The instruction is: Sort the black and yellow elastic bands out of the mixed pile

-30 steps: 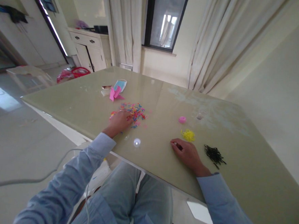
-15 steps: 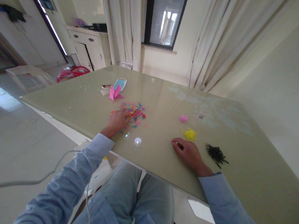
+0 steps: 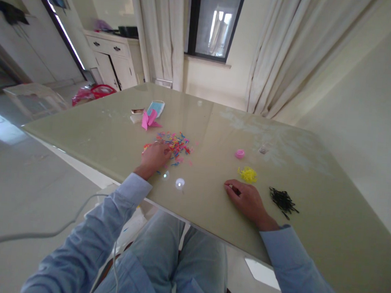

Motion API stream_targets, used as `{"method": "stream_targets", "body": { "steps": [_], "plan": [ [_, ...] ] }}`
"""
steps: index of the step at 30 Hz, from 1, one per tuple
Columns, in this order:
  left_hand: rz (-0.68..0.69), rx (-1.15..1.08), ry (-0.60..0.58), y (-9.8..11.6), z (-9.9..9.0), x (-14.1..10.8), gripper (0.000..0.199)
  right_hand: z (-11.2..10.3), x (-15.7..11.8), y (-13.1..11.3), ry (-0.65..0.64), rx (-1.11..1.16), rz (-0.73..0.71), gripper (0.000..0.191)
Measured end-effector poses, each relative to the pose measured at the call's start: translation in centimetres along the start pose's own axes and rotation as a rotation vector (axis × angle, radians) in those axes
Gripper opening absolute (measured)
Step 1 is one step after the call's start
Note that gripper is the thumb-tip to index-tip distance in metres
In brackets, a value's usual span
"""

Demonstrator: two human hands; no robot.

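Note:
My left hand (image 3: 156, 156) rests at the near left side of a scattered pile of small multicoloured rubber bands (image 3: 181, 146). Its fingers are curled down with the tips among the bands; whatever lies between them is hidden. My right hand (image 3: 245, 198) lies on its side on the table, closed, with thumb and forefinger together; what it holds, if anything, is too small to make out. Just beyond it is a heap of yellow bands (image 3: 247, 174). To its right sits a bundle of black bands (image 3: 282, 201).
A pink ring-shaped roll (image 3: 239, 154) and a small clear packet (image 3: 263, 150) lie farther back on the table (image 3: 200, 214). Pink folded paper (image 3: 150, 120) and a blue face mask (image 3: 156, 108) are at the back left. A grey cable (image 3: 42, 235) hangs at the left.
My left hand has shifted very slightly at the edge of the multicoloured pile, its fingers still curled. My right hand stays in place. The view has tilted a little.

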State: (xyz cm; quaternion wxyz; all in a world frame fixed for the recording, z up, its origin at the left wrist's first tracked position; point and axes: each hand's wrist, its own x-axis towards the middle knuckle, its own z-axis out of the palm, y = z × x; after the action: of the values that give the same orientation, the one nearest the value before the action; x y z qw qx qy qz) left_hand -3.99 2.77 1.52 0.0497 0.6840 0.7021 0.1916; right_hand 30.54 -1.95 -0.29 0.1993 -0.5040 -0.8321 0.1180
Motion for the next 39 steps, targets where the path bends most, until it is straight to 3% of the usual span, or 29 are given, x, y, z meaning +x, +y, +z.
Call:
{"method": "stream_targets", "body": {
  "steps": [3,13,22,33,39],
  "plan": [
    [0.03,0.075,0.016,0.1,0.0,0.0,0.031,0.0,0.0,0.0,-0.002,-0.009,0.01,0.028],
    [-0.01,0.031,0.132,-0.5,-0.4,-0.7,0.028,0.1,-0.1,0.1,0.0,0.004,0.013,0.029],
    [0.061,0.04,0.033,-0.6,0.5,-0.5,0.03,0.0,-0.1,0.1,-0.003,0.007,0.019,0.029],
    [0.065,0.117,-0.04,-0.1,0.0,0.7,0.032,-0.1,-0.1,0.0,-0.002,-0.001,0.02,0.029],
    [0.123,0.193,-0.043,0.0,-0.7,0.0,0.032,0.0,-0.1,0.2,-0.002,0.003,0.012,0.029]
  ]
}}
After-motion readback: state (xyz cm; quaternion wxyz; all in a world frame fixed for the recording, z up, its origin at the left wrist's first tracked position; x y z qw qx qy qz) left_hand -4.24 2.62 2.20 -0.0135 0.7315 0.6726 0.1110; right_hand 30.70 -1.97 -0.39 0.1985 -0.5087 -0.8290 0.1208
